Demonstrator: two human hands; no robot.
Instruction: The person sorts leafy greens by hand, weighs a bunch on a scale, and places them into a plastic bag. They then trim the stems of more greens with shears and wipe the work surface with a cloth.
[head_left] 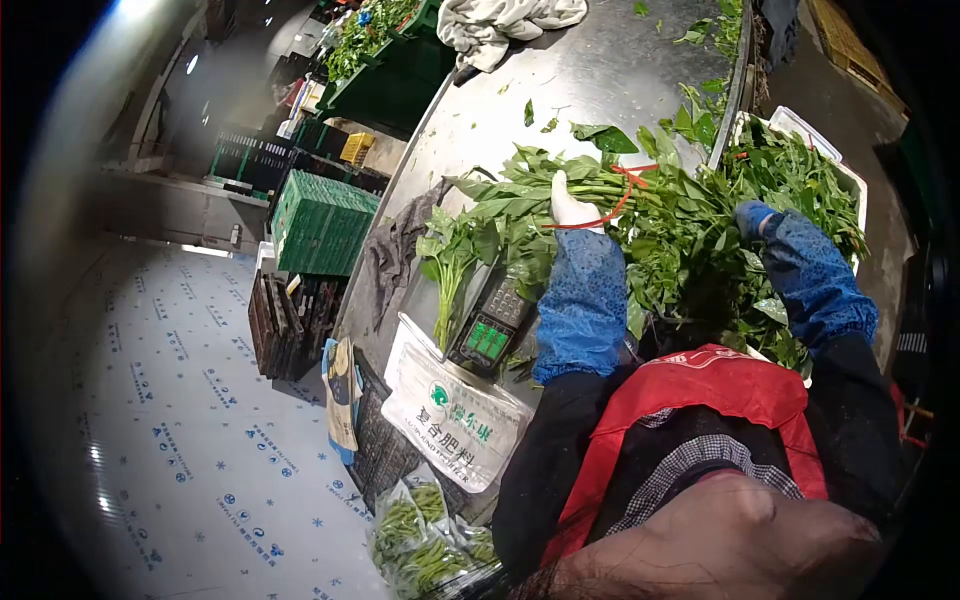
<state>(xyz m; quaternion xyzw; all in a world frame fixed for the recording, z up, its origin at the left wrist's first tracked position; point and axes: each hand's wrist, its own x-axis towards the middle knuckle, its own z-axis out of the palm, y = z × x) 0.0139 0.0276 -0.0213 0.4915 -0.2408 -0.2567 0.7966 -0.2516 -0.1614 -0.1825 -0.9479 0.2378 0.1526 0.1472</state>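
The left hand grips a leafy bunch toward the surface's right edge; a slack red tie could let its stems slip. The right hand meets piled greens, its grip unclear. Counted: two hands, one gripped bunch, one keypad device, one printed sack.

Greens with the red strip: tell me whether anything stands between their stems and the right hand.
Yes: more leafy greens fill the space between the right hand and the stems. The left hand is at the stems.
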